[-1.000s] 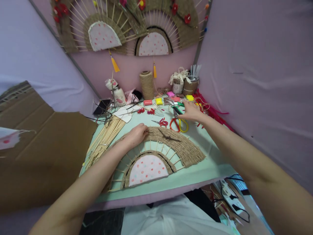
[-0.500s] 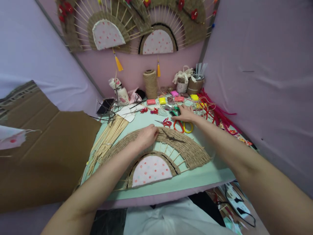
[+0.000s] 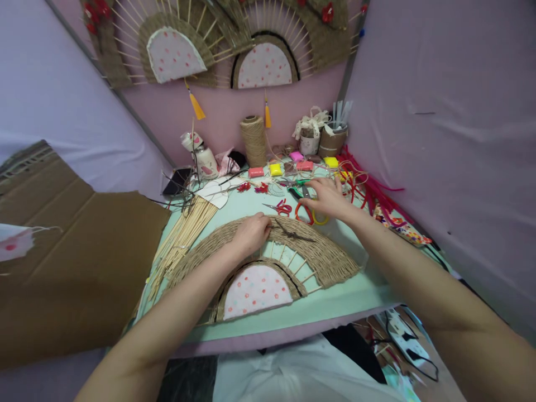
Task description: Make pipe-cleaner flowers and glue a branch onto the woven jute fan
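Note:
On the table lies a woven twine fan (image 3: 330,254) with stick ribs and a white half-round centre (image 3: 257,293) dotted with pink. My left hand (image 3: 252,231) rests on its upper band, fingers curled together at the top edge; what they pinch is hidden. Just right of those fingertips, a dark twig (image 3: 295,233) lies across the weave. Farther back, my right hand (image 3: 329,195) has its thumb and fingers apart beside green-handled pliers (image 3: 296,192). Red-handled scissors (image 3: 283,208) lie near it, and orange (image 3: 304,214) and yellow handles (image 3: 320,218) show partly below the hand.
Bamboo sticks (image 3: 184,237) lie left, beside a large cardboard sheet (image 3: 84,268). Along the back stand a twine spool (image 3: 253,139), pots (image 3: 333,140) and coloured packets (image 3: 275,169). Red fuzzy stems (image 3: 368,190) lie right. Finished fans (image 3: 330,44) hang on the back wall.
My right hand has shifted a little to the right, and more of the pliers shows. My left hand stays on the fan's band. The view has shifted slightly.

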